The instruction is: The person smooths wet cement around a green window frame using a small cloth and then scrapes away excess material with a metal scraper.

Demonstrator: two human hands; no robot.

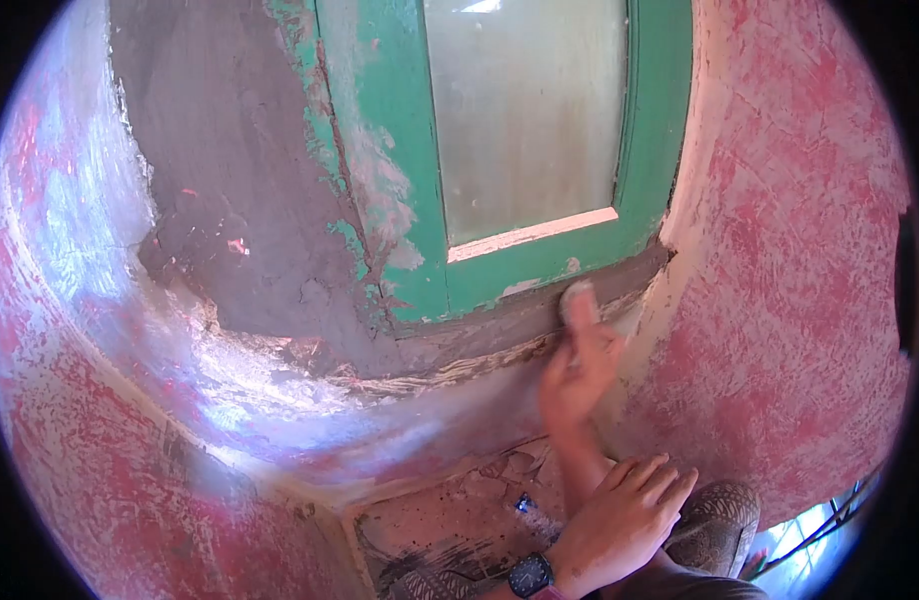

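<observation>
My right hand (583, 365) reaches up to the strip of grey plaster (500, 325) under the green frame (530, 272). Its fingers are closed and blurred, with a small whitish thing at their tips that I cannot make out, against the strip's right part. Lower down, my left hand (625, 515), with a black watch (531, 576) on the wrist, lies across by the right forearm near my knee. Its fingers are stretched out and nothing is in them. Pale patches mark the green paint left of the glass pane (530, 110).
Grey plaster (220, 130) covers the wall at the left, with a rough, chipped lower edge. A pink mottled wall (790, 250) stands at the right. Broken pieces and a small blue item (524, 503) lie on the floor by my shoe (718, 525).
</observation>
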